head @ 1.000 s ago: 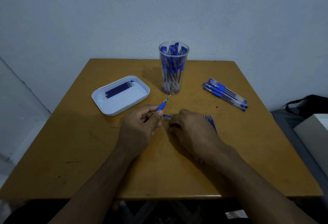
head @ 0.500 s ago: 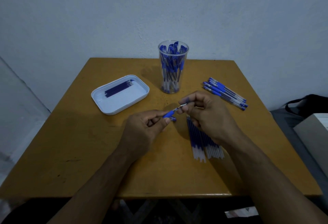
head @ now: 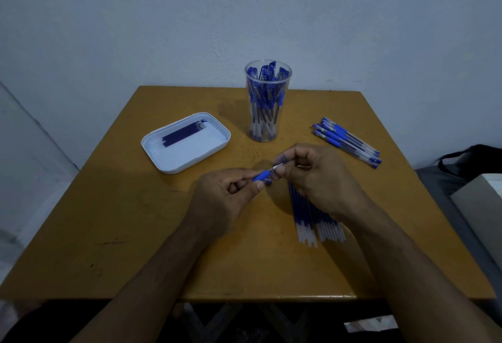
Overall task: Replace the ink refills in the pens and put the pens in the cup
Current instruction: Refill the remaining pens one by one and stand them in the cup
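Pen (head: 263, 175) held over the table (head: 135, 220) — left hand (head: 225, 196) grips its barrel, right hand (head: 315, 174) pinches its tip

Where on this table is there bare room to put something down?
The table's near left corner, below the white tray, is bare, as is the near right edge past the refills. Cup, loose pens and both hands crowd the middle.
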`<action>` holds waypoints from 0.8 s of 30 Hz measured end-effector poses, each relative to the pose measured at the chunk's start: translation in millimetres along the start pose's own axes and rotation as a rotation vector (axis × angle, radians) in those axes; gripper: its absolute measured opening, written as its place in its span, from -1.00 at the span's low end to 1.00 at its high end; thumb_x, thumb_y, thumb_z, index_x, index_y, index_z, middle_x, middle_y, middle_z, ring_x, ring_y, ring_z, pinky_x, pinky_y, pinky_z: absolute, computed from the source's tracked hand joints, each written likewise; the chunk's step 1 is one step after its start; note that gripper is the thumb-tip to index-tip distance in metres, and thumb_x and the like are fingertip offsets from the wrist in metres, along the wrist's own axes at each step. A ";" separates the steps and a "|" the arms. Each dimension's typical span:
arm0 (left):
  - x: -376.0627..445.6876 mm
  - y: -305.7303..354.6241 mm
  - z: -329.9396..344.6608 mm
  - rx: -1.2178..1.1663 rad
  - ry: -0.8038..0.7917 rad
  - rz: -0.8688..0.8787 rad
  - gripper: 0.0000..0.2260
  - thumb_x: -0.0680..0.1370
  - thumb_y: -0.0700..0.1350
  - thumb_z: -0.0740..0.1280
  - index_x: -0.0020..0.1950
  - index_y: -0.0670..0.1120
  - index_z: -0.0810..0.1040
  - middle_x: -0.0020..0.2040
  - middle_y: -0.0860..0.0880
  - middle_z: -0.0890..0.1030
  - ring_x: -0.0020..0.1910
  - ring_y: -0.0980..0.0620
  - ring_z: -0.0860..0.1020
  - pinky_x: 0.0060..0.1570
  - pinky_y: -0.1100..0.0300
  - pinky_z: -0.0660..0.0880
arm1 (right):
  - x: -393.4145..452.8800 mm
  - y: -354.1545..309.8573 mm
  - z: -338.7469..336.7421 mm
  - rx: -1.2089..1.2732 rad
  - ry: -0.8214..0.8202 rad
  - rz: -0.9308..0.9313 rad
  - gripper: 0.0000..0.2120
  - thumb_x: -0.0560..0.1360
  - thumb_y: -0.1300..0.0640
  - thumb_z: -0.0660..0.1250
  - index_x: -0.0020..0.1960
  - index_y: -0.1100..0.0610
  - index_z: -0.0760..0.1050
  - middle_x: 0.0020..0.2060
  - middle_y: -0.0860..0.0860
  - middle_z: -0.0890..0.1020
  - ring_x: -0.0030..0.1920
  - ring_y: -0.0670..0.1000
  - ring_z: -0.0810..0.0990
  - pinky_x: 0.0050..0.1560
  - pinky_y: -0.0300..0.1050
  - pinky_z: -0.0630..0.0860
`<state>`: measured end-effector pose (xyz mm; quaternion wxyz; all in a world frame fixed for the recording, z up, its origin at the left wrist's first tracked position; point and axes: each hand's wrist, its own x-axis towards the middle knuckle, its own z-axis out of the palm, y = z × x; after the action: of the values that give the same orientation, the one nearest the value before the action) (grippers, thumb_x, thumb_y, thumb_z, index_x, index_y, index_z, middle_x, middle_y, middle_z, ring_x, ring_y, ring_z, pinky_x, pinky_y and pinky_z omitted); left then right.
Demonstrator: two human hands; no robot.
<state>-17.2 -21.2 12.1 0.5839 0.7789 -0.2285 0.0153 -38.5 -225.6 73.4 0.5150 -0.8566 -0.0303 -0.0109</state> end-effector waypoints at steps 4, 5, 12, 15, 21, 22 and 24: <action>1.2 1.1 0.8 -0.004 0.016 0.000 -0.78 0.57 -0.09 0.45 0.17 0.17 0.66 -0.22 -0.09 0.66 -0.24 -0.23 0.58 -0.26 -0.24 0.54 | 0.3 -2.1 -1.1 -0.175 0.066 0.033 -0.45 0.59 -0.26 0.22 -0.31 0.13 0.63 -0.45 0.03 0.66 -0.44 -0.04 0.58 -0.40 -0.27 0.45; 1.2 1.0 0.8 -0.004 0.022 -0.003 -0.78 0.57 -0.08 0.45 0.16 0.19 0.66 -0.22 -0.09 0.67 -0.24 -0.23 0.58 -0.25 -0.24 0.54 | 0.0 -2.8 -1.8 -0.178 0.080 0.035 -0.41 0.58 -0.30 0.18 -0.32 0.14 0.63 -0.45 0.01 0.66 -0.45 -0.09 0.58 -0.38 -0.32 0.43; 0.4 1.8 0.3 0.009 0.019 0.005 -0.79 0.55 -0.02 0.44 0.18 0.15 0.66 -0.21 -0.05 0.68 -0.24 -0.21 0.59 -0.27 -0.25 0.54 | 1.3 3.1 -4.5 -0.105 -0.013 -0.082 -0.94 0.57 0.11 0.42 0.02 0.03 0.67 -0.23 -0.10 0.64 -0.31 -0.24 0.57 -0.29 -0.40 0.43; 0.1 1.7 0.4 0.011 0.022 0.009 -0.78 0.56 -0.04 0.44 0.19 0.13 0.66 -0.22 -0.03 0.68 -0.25 -0.18 0.59 -0.27 -0.18 0.54 | 1.7 3.1 -0.2 -0.141 0.041 -0.074 -0.67 0.60 -0.08 0.33 -0.20 0.09 0.67 -0.36 -0.06 0.66 -0.37 -0.18 0.58 -0.34 -0.40 0.42; 0.4 2.2 0.6 0.015 0.026 0.010 -0.78 0.53 -0.01 0.43 0.17 0.10 0.67 -0.20 0.03 0.69 -0.24 -0.09 0.61 -0.25 -0.06 0.57 | 1.9 2.4 -4.8 -0.087 -0.001 -0.083 -0.88 0.55 -0.01 0.43 -0.02 0.01 0.69 -0.20 -0.05 0.67 -0.28 -0.18 0.59 -0.28 -0.33 0.46; 0.5 1.7 0.3 0.023 0.024 0.014 -0.78 0.53 0.00 0.43 0.18 0.10 0.67 -0.20 0.05 0.69 -0.24 -0.08 0.61 -0.25 -0.02 0.57 | 1.7 1.7 -4.7 -0.088 -0.009 -0.083 -0.92 0.54 0.04 0.44 -0.01 0.02 0.69 -0.20 -0.06 0.67 -0.30 -0.21 0.58 -0.28 -0.37 0.45; 0.5 1.4 0.4 0.044 0.021 0.031 -0.76 0.53 0.01 0.41 0.20 0.09 0.66 -0.18 0.09 0.69 -0.22 -0.06 0.62 -0.25 0.07 0.58 | 2.2 3.8 -2.3 -0.118 0.027 -0.092 -0.82 0.57 -0.01 0.41 -0.14 0.05 0.68 -0.29 -0.06 0.67 -0.34 -0.17 0.58 -0.33 -0.34 0.45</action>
<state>-17.4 -22.0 13.4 0.5688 0.7875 -0.2341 0.0378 -36.0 -229.3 71.2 0.4631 -0.8828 -0.0619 -0.0481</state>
